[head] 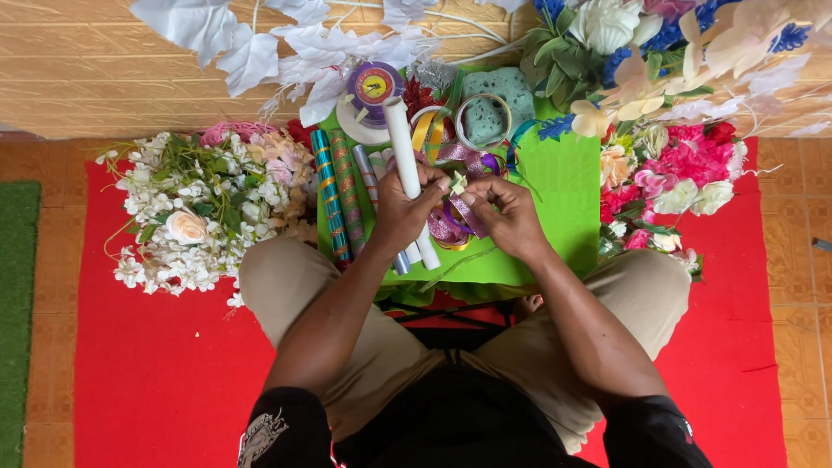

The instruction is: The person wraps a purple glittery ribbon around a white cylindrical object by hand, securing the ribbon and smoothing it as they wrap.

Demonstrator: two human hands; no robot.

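Both hands meet just above the knees: the left hand (406, 211) and right hand (505, 214) each pinch a small pale artificial blossom (458, 183) between their fingertips. Beneath them lies a green sheet (563, 186), crowded with foil rolls (340, 195) leftward. Open red mat (156, 373) spreads beside both legs.

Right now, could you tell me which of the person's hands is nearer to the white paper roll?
The left hand is nearer: it sits against the white paper roll. The right hand is farther to the right, beside the purple ribbon.
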